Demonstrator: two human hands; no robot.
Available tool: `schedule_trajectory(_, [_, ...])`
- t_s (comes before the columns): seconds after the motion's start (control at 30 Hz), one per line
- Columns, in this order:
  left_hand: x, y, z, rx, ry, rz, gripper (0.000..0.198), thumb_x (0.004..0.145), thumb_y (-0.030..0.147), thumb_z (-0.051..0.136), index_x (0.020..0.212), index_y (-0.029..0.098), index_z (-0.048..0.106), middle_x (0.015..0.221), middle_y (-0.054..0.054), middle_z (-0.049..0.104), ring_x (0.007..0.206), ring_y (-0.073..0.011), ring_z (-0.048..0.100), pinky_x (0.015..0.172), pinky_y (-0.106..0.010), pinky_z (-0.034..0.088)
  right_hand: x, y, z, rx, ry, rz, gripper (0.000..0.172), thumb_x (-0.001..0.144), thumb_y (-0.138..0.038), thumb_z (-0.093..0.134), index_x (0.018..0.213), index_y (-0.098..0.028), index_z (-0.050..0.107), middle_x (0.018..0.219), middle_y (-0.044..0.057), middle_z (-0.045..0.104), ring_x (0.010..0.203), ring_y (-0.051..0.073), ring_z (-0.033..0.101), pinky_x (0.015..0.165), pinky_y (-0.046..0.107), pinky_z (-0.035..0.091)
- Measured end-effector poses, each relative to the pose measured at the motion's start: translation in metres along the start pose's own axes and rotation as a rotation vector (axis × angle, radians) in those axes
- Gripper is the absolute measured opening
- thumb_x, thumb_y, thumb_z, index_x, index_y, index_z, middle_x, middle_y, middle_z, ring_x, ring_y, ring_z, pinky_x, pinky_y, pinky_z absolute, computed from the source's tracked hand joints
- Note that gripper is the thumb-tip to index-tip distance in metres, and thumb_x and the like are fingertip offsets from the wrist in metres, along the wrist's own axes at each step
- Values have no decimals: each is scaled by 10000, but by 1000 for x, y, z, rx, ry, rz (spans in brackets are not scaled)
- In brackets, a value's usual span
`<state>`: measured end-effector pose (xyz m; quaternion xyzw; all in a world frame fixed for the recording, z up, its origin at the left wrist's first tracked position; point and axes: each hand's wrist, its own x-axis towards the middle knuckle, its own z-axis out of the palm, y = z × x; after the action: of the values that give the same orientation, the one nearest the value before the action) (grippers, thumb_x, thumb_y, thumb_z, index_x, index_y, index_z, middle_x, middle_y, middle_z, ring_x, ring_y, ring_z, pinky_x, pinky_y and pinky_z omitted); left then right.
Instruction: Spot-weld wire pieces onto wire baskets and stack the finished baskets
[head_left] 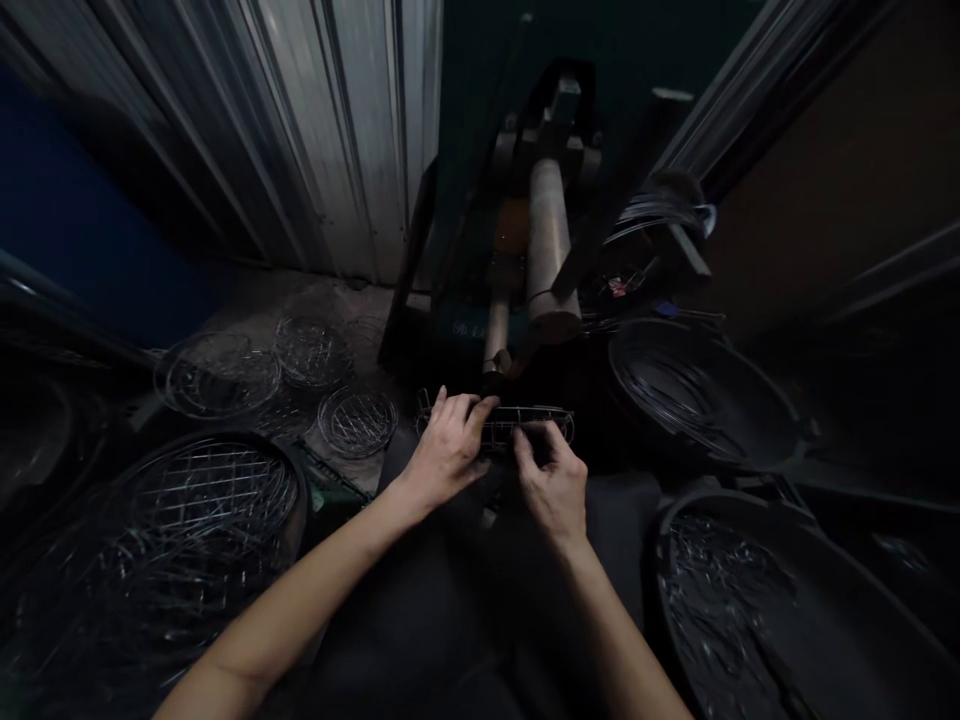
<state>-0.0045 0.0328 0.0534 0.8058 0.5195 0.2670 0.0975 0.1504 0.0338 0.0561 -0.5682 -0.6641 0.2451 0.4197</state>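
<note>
A small round wire rack (551, 413) is held nearly edge-on in front of the machine's lower rod (497, 335). My left hand (450, 435) is closed on its left part, with the thumb along the top wires. At the right part of the rack, my right hand (551, 475) is closed, thumb and fingers pinched together near the wires. Whether the right fingers also hold a small piece cannot be made out. Just beyond the hands, a thick metal cylinder (551, 240) of the machine stands above the lower rod.
Round wire grids (358, 420) lie on the floor to the left. A basket (298, 500) heaped with wire grids stands at the near left. On the right are a tub (750, 400) with wire rings and a basin (840, 590) with small metal pieces. Corrugated metal sheeting (345, 130) stands behind.
</note>
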Motion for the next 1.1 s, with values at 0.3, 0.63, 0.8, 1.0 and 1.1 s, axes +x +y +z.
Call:
schedule_trajectory(0.3, [12, -14, 1, 38, 46, 18, 713, 705, 157, 627, 1323, 138, 272, 1171, -132, 456, 1148, -287, 470, 1085, -612, 223, 16, 2, 10, 39, 23, -50, 191, 868, -370, 527, 832, -191, 584, 724, 4, 636, 637, 137, 581, 616, 236, 438])
schedule_trajectory(0.63, [17, -18, 2, 51, 61, 23, 707, 712, 154, 624, 1316, 146, 256, 1164, -132, 454, 1145, -289, 468, 1073, -624, 237, 20, 2, 17, 119, 41, 7, 204, 854, -374, 550, 820, -179, 599, 735, -2, 623, 669, 128, 565, 644, 225, 430])
schedule_trajectory(0.8, [21, -18, 0, 45, 57, 30, 707, 705, 152, 629, 1309, 139, 263, 1154, -134, 456, 1135, -285, 473, 1083, -614, 228, 22, 3, 17, 122, 64, -4, 200, 855, -369, 549, 820, -178, 600, 732, -4, 617, 667, 124, 556, 649, 223, 424])
schedule_trajectory(1.0, [27, -22, 3, 48, 64, 39, 708, 709, 161, 628, 1314, 160, 261, 1159, -123, 459, 1131, -278, 476, 1085, -611, 223, 29, 8, 20, 131, 66, 6, 217, 855, -387, 545, 827, -179, 601, 739, -3, 619, 677, 126, 556, 654, 224, 423])
schedule_trajectory(1.1, [29, -24, 5, 56, 79, 33, 705, 710, 158, 626, 1316, 177, 266, 1164, -117, 461, 1126, -277, 482, 1076, -624, 226, 31, 11, 23, 140, 69, 1, 216, 854, -386, 548, 830, -179, 602, 741, -5, 619, 676, 124, 554, 658, 225, 423])
